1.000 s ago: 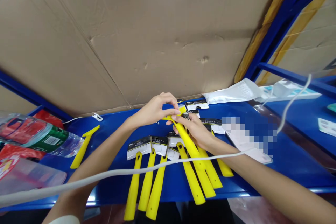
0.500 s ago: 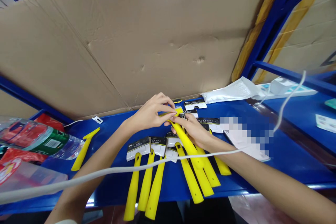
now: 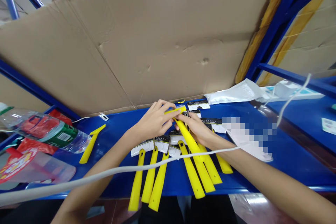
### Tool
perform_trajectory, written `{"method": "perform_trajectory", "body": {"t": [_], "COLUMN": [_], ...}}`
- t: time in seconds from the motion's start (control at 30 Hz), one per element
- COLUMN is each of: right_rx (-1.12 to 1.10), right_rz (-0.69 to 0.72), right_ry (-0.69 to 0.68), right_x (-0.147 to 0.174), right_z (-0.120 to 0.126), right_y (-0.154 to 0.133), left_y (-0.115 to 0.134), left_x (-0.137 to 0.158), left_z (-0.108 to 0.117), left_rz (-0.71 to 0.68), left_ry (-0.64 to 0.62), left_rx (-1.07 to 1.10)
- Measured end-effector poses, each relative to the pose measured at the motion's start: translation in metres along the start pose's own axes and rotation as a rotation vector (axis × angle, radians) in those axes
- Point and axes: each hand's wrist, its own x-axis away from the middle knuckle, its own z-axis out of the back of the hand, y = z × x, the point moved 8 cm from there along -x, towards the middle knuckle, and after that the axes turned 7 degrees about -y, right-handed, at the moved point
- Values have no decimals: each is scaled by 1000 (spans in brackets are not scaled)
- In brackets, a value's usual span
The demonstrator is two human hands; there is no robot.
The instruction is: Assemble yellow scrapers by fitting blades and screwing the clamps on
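Observation:
Both hands meet over the middle of the table at a yellow T-shaped scraper (image 3: 189, 139), its handle slanting down toward me. My left hand (image 3: 154, 119) is closed around one side of the crosswise yellow head, with fingers along it. My right hand (image 3: 195, 126) grips the scraper just below the head, and a small dark metal part shows by its thumb. Its palm hides part of the tool. Under and beside the hands lie several yellow handles (image 3: 148, 175) and black-and-white cards or boxes (image 3: 197, 105). Another yellow T-shaped scraper (image 3: 90, 145) rests on the left.
A white cable (image 3: 110, 171) crosses in front of my arms. At left lie a plastic bottle (image 3: 63, 134) and a clear cup (image 3: 52, 168). A white pouch (image 3: 233, 91) sits at the back right. Cardboard (image 3: 168, 42) and blue posts (image 3: 273, 24) bound the blue table (image 3: 296, 147).
The view has shifted slightly, so the table objects appear farther right. My left fingers now lie more along the scraper head, which sits more crosswise. The right hand keeps its grip.

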Motion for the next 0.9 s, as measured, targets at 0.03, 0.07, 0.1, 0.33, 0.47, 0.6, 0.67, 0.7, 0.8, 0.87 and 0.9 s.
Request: {"method": "perform_trajectory", "body": {"t": [0.03, 0.07, 0.1, 0.33, 0.47, 0.6, 0.67, 0.7, 0.8, 0.87, 0.9], "right_rx": [-2, -5, -8, -37, -11, 23, 49, 66, 142, 219, 268], "right_rz": [7, 18, 33, 149, 197, 277, 321, 340, 369, 367, 362], "right_ry": [3, 7, 13, 120, 165, 198, 222, 230, 209, 158, 119], "right_x": [0, -1, -1, -2, -1, 1, 3, 4, 6, 5, 4], "right_z": [0, 1, 1, 5, 2, -3, -5, -7, -16, -26, -33], "right_y": [-1, -2, -3, -13, -18, -31, -39, -43, -56, -65, -71], "left_y": [0, 0, 1, 34, 47, 48, 46, 44, 35, 25, 19], "left_x": [1, 2, 4, 15, 8, -2, -4, -4, -1, 4, 7], "left_z": [-1, -1, 0, 2, 1, 5, 9, 11, 15, 17, 20], "left_rz": [17, 41, 75, 332, 422, 471, 502, 517, 549, 535, 509], "left_ry": [3, 15, 35, 110, 96, 127, 155, 167, 173, 202, 241], "left_rx": [22, 45, 66, -9, -37, -61, -65, -60, 4, 108, 175]}}
